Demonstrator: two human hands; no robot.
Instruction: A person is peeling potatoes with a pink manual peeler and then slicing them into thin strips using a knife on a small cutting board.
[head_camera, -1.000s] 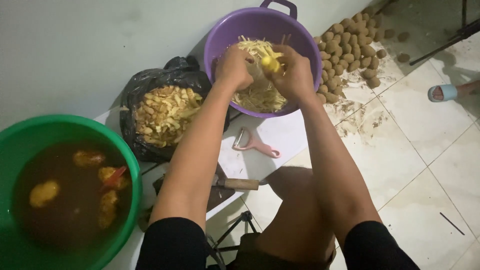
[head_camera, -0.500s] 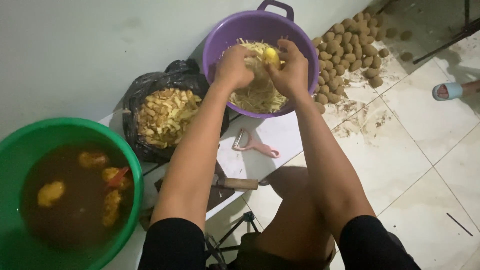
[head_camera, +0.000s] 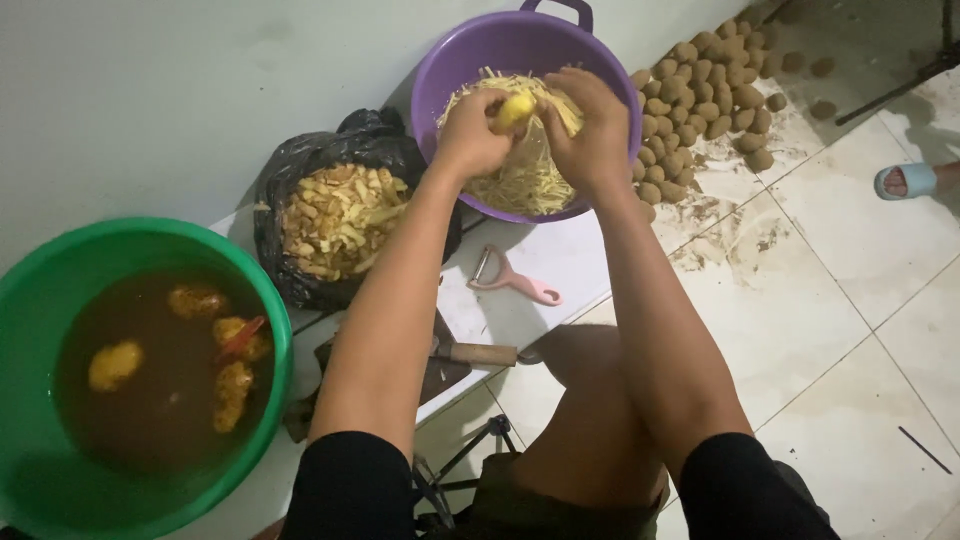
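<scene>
At the left edge of the floor stood a green basin with brown water, and some yellow peeled potatoes floated in it. Beside it, against the wall, an open black bag was full of pale peels. On the white board lay a pink peeler, and a knife with wooden handle lay at its near edge. The left hand was clenched around a small yellow potato piece, held over the purple basin. The piece looked smooth, wet and peeled. The right hand pressed on it with curled fingers, but I cannot tell what they grasped. Pale strips filled the basin. At the right, brown unpeeled potatoes were piled on the tiles.
</scene>
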